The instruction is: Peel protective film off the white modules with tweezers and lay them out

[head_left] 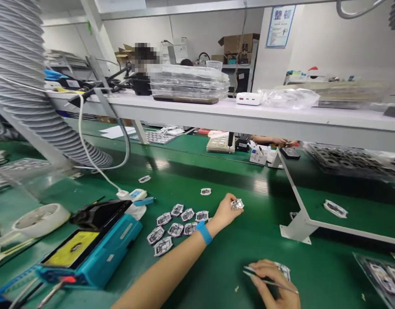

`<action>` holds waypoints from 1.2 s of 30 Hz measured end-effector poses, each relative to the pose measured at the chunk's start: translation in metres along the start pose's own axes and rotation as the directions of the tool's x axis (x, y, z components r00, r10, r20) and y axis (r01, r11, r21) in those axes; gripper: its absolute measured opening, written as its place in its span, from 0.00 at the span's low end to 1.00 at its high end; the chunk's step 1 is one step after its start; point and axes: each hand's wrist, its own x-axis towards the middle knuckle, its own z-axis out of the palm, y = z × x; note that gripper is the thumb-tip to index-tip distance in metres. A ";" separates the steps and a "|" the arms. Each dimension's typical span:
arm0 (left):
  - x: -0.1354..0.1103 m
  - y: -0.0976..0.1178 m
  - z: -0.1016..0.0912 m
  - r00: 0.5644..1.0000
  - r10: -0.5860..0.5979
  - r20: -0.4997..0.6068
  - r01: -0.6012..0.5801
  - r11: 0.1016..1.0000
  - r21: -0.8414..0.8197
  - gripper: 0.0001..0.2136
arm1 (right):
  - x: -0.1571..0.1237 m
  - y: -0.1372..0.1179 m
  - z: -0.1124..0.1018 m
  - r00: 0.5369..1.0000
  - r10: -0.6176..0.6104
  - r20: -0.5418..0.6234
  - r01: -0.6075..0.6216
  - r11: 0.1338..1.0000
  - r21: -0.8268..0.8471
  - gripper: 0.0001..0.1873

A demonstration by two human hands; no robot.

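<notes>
L hand (223, 212) pinched a small part (237, 204), long axis approx. sideways, beyond tweezers (270, 283) clamped in R hand (277, 277), tips apart.

Ribbed grey duct (20, 64), stacked clear trays (189, 81), wall poster (281, 26)

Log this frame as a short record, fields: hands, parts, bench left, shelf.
left hand: holds a small framed part; blue band on wrist
right hand: holds tweezers; another part is partly hidden behind it, held or lying unclear
parts: cluster of similar parts on the green bench, near the left forearm
bench left: blue box with a yellow panel
shelf: stacked clear trays
</notes>
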 end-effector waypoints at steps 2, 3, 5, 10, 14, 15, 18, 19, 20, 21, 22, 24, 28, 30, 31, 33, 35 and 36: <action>-0.024 0.001 0.002 0.998 -0.015 0.063 0.026 0.986 -0.163 0.13 | 0.006 -0.003 -0.008 1.000 0.022 -0.019 -0.021 0.999 0.026 0.02; -0.036 0.001 0.003 0.995 -0.024 0.100 0.047 0.971 -0.235 0.15 | 0.009 -0.005 -0.011 0.999 0.034 -0.026 -0.032 0.998 0.059 0.01; -0.060 0.001 0.005 0.984 -0.042 0.174 0.101 0.931 -0.350 0.18 | 0.016 -0.009 -0.015 0.986 0.127 -0.107 -0.112 0.984 0.137 0.03; -0.102 0.005 0.007 0.941 -0.096 0.323 0.251 0.840 -0.482 0.21 | 0.021 -0.010 -0.014 0.919 0.356 -0.169 -0.309 0.917 0.251 0.07; -0.122 0.009 0.013 0.900 -0.171 0.402 0.387 0.739 -0.552 0.21 | 0.016 -0.003 -0.011 0.897 0.421 -0.131 -0.382 0.891 0.246 0.08; -0.125 0.010 0.015 0.891 -0.184 0.416 0.410 0.718 -0.563 0.21 | 0.015 -0.002 -0.011 0.896 0.425 -0.126 -0.388 0.890 0.240 0.08; -0.132 0.009 0.020 0.880 -0.188 0.436 0.431 0.702 -0.567 0.21 | 0.015 0.001 -0.011 0.895 0.428 -0.125 -0.394 0.890 0.227 0.07; -0.133 0.009 0.021 0.879 -0.185 0.440 0.431 0.702 -0.566 0.21 | 0.015 0.001 -0.011 0.894 0.430 -0.123 -0.396 0.889 0.230 0.07; -0.134 0.008 0.022 0.877 -0.183 0.445 0.433 0.702 -0.565 0.20 | 0.016 0.001 -0.011 0.893 0.432 -0.123 -0.397 0.887 0.235 0.07; -0.135 0.008 0.022 0.874 -0.181 0.450 0.436 0.700 -0.566 0.19 | 0.016 0.001 -0.011 0.892 0.435 -0.121 -0.398 0.885 0.243 0.07; -0.136 0.008 0.022 0.872 -0.180 0.454 0.439 0.697 -0.567 0.19 | 0.017 0.000 -0.011 0.891 0.438 -0.118 -0.401 0.881 0.251 0.07; -0.136 0.009 0.021 0.869 -0.178 0.462 0.445 0.689 -0.572 0.19 | 0.017 -0.001 -0.011 0.887 0.450 -0.106 -0.412 0.873 0.261 0.07; -0.135 0.009 0.019 0.880 -0.172 0.442 0.421 0.714 -0.560 0.18 | 0.018 -0.003 -0.012 0.871 0.479 -0.107 -0.438 0.858 0.269 0.08; -0.134 0.008 0.019 0.888 -0.167 0.428 0.401 0.736 -0.545 0.18 | 0.018 -0.003 -0.013 0.859 0.496 -0.130 -0.448 0.848 0.282 0.09; -0.134 0.008 0.019 0.891 -0.163 0.423 0.392 0.744 -0.540 0.18 | 0.019 -0.003 -0.013 0.848 0.511 -0.139 -0.458 0.840 0.290 0.10; -0.134 0.008 0.019 0.897 -0.153 0.414 0.377 0.755 -0.537 0.18 | 0.020 -0.003 -0.012 0.822 0.552 -0.143 -0.493 0.814 0.308 0.11; -0.135 0.008 0.020 0.901 -0.144 0.410 0.366 0.758 -0.540 0.17 | 0.021 -0.003 -0.012 0.794 0.594 -0.128 -0.532 0.781 0.327 0.12; -0.135 0.008 0.020 0.903 -0.141 0.407 0.363 0.757 -0.544 0.17 | 0.022 -0.003 -0.011 0.784 0.609 -0.120 -0.545 0.768 0.336 0.12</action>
